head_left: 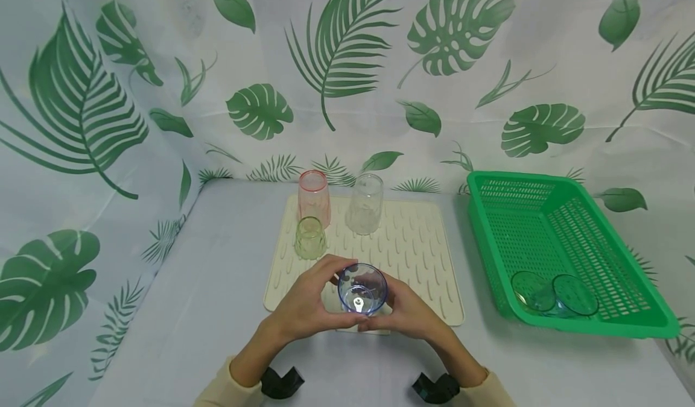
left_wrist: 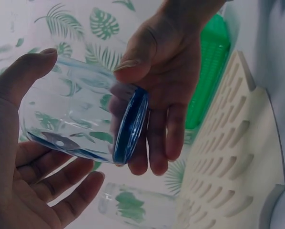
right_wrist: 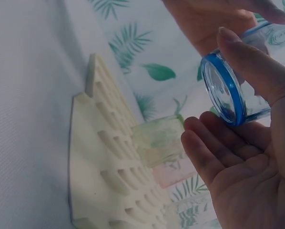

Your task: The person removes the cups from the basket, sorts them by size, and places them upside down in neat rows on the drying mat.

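Observation:
A clear blue-tinted drinking glass (head_left: 362, 291) is held above the front of the cream ribbed drying mat (head_left: 412, 262). My left hand (head_left: 311, 298) grips it from the left, with the thumb near its upper end in the left wrist view. On the other side my right hand (head_left: 404, 306) holds it lower down, thumb and fingers about the thick blue base (right_wrist: 223, 88). That base faces down toward the mat. Behind the hands, a small yellow-green glass (head_left: 311, 239), a taller pink glass (head_left: 314, 199) and a clear glass (head_left: 365, 205) stand on the mat.
To the right is a green plastic basket (head_left: 488, 262) with perforated walls. Inside its near end lie a yellowish glass (head_left: 531, 290) and a blue-green glass (head_left: 577, 295). A leaf-patterned white curtain (head_left: 347, 135) closes off the back of the white table (head_left: 217, 262).

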### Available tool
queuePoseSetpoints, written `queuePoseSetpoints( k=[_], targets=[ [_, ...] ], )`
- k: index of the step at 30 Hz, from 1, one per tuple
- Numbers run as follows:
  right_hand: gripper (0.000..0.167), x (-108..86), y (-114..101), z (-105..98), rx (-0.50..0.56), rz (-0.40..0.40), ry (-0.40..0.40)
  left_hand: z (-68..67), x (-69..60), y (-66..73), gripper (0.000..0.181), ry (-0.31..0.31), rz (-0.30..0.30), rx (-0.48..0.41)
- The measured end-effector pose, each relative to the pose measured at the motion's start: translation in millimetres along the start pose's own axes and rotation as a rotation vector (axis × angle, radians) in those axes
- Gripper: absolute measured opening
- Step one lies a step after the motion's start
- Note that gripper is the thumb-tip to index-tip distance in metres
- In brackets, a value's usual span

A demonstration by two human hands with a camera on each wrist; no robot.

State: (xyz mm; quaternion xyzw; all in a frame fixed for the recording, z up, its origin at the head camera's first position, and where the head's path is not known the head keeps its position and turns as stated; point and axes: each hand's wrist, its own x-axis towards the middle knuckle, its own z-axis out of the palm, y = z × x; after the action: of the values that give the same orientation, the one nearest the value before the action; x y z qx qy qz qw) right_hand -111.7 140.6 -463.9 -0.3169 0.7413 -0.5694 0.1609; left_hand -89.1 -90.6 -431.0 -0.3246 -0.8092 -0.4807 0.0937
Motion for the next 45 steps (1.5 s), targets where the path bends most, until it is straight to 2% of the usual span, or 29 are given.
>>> queuePoseSetpoints(
  k=[7,13,18,26,31,35,40,45],
  targets=[
    [0.071,-0.6,2,-5,-0.011,-0.025,-0.015,-1.2,-1.4,-0.6,0.078,0.014,0.009,0.000],
    [0.061,-4.4,3,-20,0.016,-0.063,-0.008,-1.6,-2.7,-1.0,0.076,0.024,-0.031,0.008],
    [0.059,-6.9,4,-31,0.100,-0.132,-0.011,-1.4,-4.6,-0.8,0.075,0.029,-0.077,0.009],
    [0.058,-8.6,0,-41,0.352,-0.222,0.011,-0.4,-8.9,-0.6,0.075,0.017,-0.119,0.016],
    [0.056,-11.1,-1,-44,0.399,-0.216,0.062,-0.5,-14.7,-1.3,0.075,-0.023,-0.178,0.032],
    [0.054,-11.1,-1,-49,0.398,-0.224,0.101,-3.1,-22.0,-3.2,0.069,-0.039,-0.213,0.057],
    [0.053,-10.8,-3,-52,0.375,-0.223,0.189,-8.0,-33.1,-8.2,0.066,-0.027,-0.262,0.079],
    [0.057,-9.3,-4,-51,0.396,-0.203,0.284,-11.8,-46.9,-16.3,0.066,0.001,-0.316,0.095]
  ],
)
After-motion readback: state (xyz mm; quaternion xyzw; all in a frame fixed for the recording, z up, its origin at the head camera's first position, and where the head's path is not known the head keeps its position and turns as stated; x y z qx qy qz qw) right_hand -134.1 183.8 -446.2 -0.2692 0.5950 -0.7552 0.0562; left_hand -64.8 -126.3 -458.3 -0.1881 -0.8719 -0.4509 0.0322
